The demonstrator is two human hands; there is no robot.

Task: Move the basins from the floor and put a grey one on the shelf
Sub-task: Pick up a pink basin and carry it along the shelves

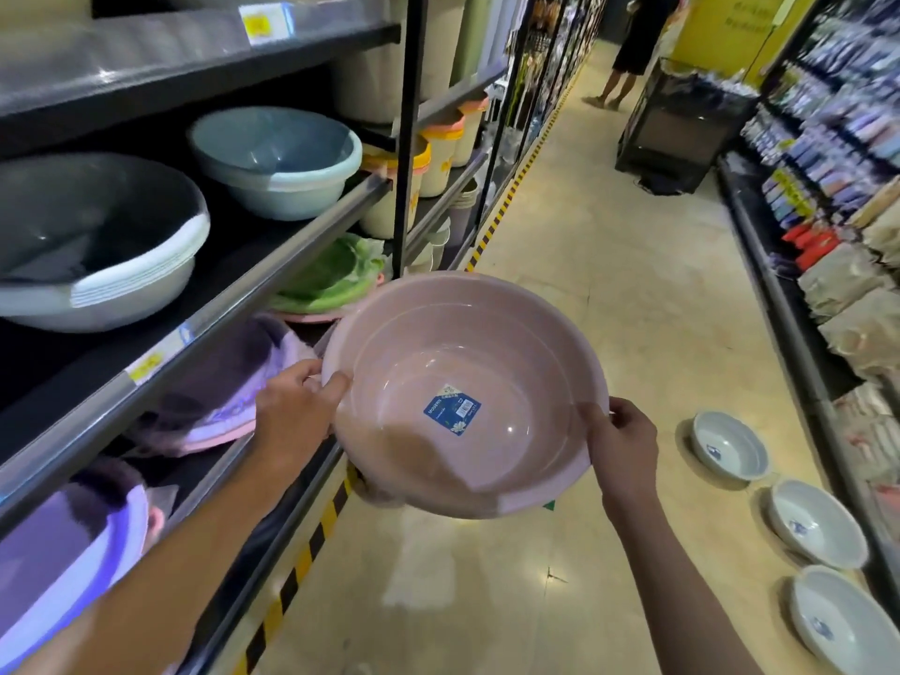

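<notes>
Both hands, left hand [297,406] and right hand [621,443], pinch the pink basin [462,397] by its rim; tilting could slip it against the shelf edge [234,309].

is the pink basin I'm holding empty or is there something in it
Empty. The pink basin shows a bare inner bottom, with only a blue label stuck there. Both hands, left and right, grip its rim.
</notes>
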